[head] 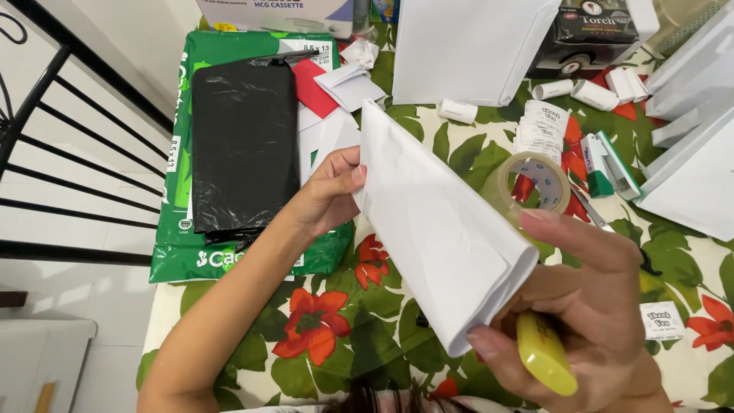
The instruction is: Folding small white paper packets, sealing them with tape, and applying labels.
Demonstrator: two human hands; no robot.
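Observation:
A folded white paper sheet (436, 222) slants across the middle of the view, held up above the table. My left hand (330, 191) pinches its upper left edge between thumb and fingers. My right hand (592, 306) grips its lower right end with thumb and forefinger. A yellow glue stick (544, 353) is tucked in the same right hand, under the fingers. A roll of clear tape (535, 182) lies on the table just behind the paper.
The table has a floral cloth (321, 329). A black plastic bag (243, 145) lies on a green paper ream (177, 245) at left. White paper bags (466, 46) stand at the back and right. Small paper rolls (592, 93), a green stapler (604, 164) and printed slips lie nearby. A black railing (69, 153) borders the left.

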